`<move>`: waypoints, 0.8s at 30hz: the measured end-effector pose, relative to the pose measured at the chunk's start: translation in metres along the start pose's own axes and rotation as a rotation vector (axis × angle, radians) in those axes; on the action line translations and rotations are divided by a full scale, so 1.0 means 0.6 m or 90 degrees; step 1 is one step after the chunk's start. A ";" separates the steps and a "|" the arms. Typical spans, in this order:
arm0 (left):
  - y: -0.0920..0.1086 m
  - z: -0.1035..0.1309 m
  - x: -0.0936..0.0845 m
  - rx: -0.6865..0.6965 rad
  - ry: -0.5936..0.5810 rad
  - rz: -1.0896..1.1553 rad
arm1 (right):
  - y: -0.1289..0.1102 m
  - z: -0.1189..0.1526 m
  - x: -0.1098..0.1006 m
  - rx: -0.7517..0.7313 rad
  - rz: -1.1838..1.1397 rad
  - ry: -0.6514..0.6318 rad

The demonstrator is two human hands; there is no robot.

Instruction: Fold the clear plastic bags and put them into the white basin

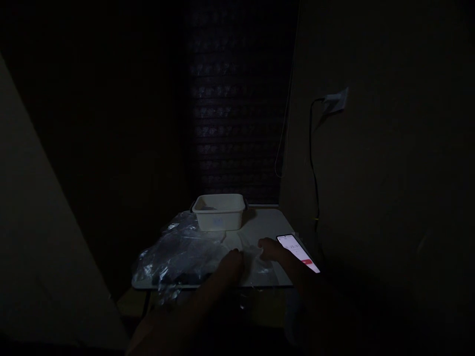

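Observation:
The scene is very dark. A thin, clear plastic bag (254, 259) lies stretched flat between my two hands near the front of the small white table (265, 220). At its left side, my left hand (233, 264) is closed on the plastic, though shadow hides most of the fingers. My right hand (272, 248) pinches the bag's right side. A heap of crinkled clear plastic bags (181, 247) covers the table's left part and hangs over its front edge. Behind the hands stands a white plastic basin (218, 220) with dark handles; a little something pale shows inside.
A lit phone (299, 253) showing a timer lies at the table's right edge, beside my right wrist. A plug and black cable (313, 158) hang from the right wall. A dark patterned blind (233, 113) covers the back, its cord hanging down.

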State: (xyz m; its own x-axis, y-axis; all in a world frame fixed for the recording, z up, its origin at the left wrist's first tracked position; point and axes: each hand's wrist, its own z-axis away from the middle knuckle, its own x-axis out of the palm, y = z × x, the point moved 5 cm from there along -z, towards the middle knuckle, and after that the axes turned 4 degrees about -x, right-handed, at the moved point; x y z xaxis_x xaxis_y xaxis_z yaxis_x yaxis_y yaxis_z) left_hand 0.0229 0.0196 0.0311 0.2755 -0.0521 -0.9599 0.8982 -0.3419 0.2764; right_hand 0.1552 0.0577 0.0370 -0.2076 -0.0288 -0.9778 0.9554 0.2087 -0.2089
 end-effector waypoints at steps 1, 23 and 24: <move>0.012 0.006 0.012 0.035 -0.026 -0.041 | -0.006 0.001 0.003 -0.027 0.004 0.003; 0.031 0.020 0.030 0.157 -0.027 -0.135 | 0.029 0.009 -0.029 0.016 0.055 0.088; 0.036 0.022 0.037 0.164 -0.025 -0.140 | 0.019 0.012 -0.022 -0.051 0.051 0.084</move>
State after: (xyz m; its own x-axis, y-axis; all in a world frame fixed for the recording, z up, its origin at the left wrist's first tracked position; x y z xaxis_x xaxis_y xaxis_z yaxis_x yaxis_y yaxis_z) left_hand 0.0441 -0.0012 0.0150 0.0674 0.0150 -0.9976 0.8174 -0.5741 0.0465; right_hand 0.1704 0.0533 0.0475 -0.1626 0.1181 -0.9796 0.9512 0.2828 -0.1238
